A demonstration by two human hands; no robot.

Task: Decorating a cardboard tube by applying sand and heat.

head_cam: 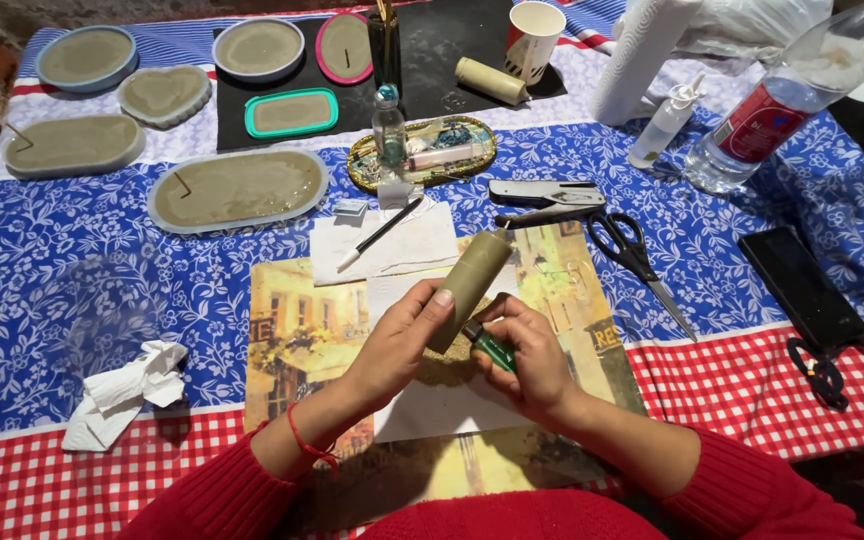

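Head view, seated at the bench (72, 300). I see the left hand (397, 345) wrapped round the lower part of an olive-grey cylinder (470, 285), thumb up near its mid-length; the cylinder is tilted, top end leaning away to the right, bottom end hidden behind the fingers. The right hand (532, 360) sits just right of the left, touching it, fingers curled shut on a green lighter (492, 347) whose top points at the base of the cylinder. Whether lighter and cylinder touch, I cannot tell. A red cord bracelet (307, 445) circles the left wrist; both sleeves are red.

Under both hands: white paper sheet (432, 410) over a printed street-scene placemat (297, 340). Just beyond the left hand: a white napkin (392, 245) w/ a slim black-handled tool (382, 232) lying across it. Beyond the right hand: a stapler (544, 192), and black-handled scissors (637, 255) to its far right. Further right, near the bench edge, a black phone (802, 288). Well left of the left hand: a crumpled tissue (122, 392). At the far side of the bench: several flat moulds filled w/ grey-brown material, incl. a long oval tray (237, 190), plus a paper cup (532, 38), paper-towel roll (642, 55) and clear plastic bottle (782, 100).
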